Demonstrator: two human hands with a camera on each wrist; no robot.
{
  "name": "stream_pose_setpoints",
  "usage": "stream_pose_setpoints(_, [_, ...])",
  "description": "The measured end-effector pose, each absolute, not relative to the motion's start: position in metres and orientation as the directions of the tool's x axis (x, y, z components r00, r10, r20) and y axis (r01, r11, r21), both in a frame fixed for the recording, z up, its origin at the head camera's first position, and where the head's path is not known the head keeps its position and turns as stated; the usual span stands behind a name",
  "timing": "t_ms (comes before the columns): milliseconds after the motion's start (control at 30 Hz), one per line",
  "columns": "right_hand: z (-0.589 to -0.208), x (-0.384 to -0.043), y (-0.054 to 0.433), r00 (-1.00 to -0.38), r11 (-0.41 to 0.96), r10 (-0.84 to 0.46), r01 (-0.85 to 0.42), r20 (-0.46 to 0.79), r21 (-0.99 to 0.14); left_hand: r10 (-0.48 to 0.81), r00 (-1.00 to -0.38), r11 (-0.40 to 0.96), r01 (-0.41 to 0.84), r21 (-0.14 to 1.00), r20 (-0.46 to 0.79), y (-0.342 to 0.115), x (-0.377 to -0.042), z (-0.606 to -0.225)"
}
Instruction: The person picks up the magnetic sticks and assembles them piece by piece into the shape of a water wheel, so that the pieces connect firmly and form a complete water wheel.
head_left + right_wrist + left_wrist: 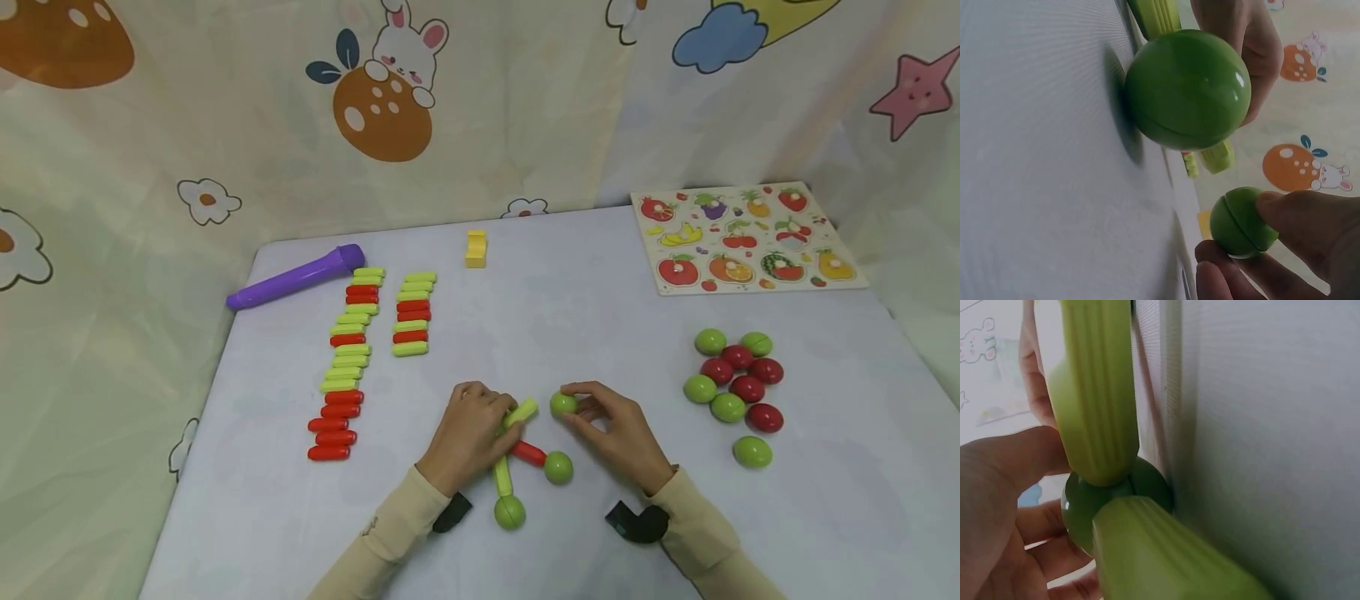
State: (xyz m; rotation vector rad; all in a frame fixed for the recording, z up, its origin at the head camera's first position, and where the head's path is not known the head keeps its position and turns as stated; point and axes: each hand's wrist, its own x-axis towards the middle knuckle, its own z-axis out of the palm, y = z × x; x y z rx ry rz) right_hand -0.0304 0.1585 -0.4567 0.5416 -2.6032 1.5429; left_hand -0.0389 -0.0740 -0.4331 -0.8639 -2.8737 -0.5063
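My left hand (471, 433) grips a small assembly of toy rods and balls at its hub, a green ball (1077, 509) that the hand hides in the head view. A light green rod (522, 411) sticks out toward the right hand, its end bare. A red rod (529, 453) ends in a green ball (558, 467), and another light green rod (502, 477) points toward the person with a green ball (510, 512) on its end. Between thumb and fingers, my right hand (618, 433) pinches a loose green ball (1241, 222), a short gap from the bare rod end.
Red and light green rods (348, 361) lie in two columns at left, below a purple stick (296, 277). Several green and red balls (747, 388) are grouped at right. A fruit puzzle board (738, 287) and a yellow block (476, 250) lie farther back.
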Motion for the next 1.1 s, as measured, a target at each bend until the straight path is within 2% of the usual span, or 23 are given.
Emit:
stream_pose_setpoints(333, [-0.455,-0.028,0.151,-0.923,0.334,-0.311,-0.329,0.226,-0.883,0.569,-0.789,0.737,0.615,0.281,0.233,-0.07,-0.035,-0.433])
stream_pose_setpoints(567, [-0.455,-0.029,0.154,-0.919,0.401,-0.304,-0.361,0.249,-0.842,0.583,-0.788,0.75,0.616,0.239,0.199,-0.07,-0.034,-0.432])
stream_pose_setpoints(733, [-0.447,-0.03,0.171,-0.938,0.519,-0.2,-0.346,0.282,-0.782,0.557,-0.804,0.759,0.594,0.265,0.206,-0.082,-0.036,-0.422])
stream_pose_setpoints(833, [-0.437,-0.029,0.188,-0.947,0.63,-0.12,-0.305,0.299,-0.714,0.503,-0.834,0.785,0.55,0.286,0.226,-0.093,-0.038,-0.417])
stream_pose_setpoints(933, [-0.423,-0.023,0.207,-0.947,0.778,-0.067,-0.246,0.313,-0.578,0.473,-0.851,0.802,0.523,0.289,0.227,-0.103,-0.038,-0.414])
stream_pose_setpoints(1033, [-0.406,-0.01,0.229,-0.949,0.908,0.0,-0.132,0.315,-0.398,0.501,-0.841,0.787,0.541,0.297,0.205,-0.108,-0.034,-0.414])
stream_pose_setpoints(1100, [-0.397,0.0,0.245,-0.961,0.948,0.08,-0.008,0.263,-0.32,0.536,-0.822,0.767,0.569,0.295,0.192,-0.109,-0.029,-0.415])
